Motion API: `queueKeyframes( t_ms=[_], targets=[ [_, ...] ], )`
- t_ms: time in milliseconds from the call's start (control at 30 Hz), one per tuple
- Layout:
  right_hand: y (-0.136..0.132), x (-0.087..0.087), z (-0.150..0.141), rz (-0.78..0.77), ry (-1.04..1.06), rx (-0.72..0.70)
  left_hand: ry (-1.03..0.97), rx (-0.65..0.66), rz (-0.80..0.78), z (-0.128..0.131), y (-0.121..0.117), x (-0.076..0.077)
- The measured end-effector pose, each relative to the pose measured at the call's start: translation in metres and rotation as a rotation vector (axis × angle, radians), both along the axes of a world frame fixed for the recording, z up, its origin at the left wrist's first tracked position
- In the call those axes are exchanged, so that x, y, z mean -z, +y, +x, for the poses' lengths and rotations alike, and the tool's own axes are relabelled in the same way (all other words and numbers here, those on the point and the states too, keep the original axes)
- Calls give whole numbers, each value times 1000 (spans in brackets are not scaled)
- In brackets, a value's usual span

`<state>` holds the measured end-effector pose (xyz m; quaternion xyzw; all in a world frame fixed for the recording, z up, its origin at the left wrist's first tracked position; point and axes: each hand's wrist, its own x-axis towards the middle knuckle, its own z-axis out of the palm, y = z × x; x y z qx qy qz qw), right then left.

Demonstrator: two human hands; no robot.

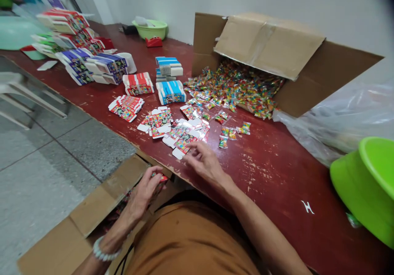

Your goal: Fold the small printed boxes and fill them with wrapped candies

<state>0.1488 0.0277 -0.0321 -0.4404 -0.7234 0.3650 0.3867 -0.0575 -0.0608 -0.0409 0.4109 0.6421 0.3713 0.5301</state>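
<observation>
My left hand is closed around a small red box, mostly hidden by the fingers, above an open carton below the table edge. On the table, my right hand has its fingers curved and thumb apart. Its fingertips are at the edge of a flat printed candy box with white flaps. More flat boxes lie loosely piled beside it, with another stack farther left. Several wrapped candies lie just beyond my right hand.
A tipped cardboard box spills many wrapped candies onto the red table. Bundled blue boxes, red boxes and purple boxes stand at left. A green basin is at right. An open carton sits below; a white stool stands left.
</observation>
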Motion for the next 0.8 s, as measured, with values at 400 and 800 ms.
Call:
queueKeyframes(
  t_ms=[400, 800],
  targets=[
    [62, 3, -9, -77, -719, 197, 1265, 193, 569, 27, 73, 10],
    [57, 6, 1, -248, 350, 216, 852, -14, 600, 31, 80, -3]
  ],
)
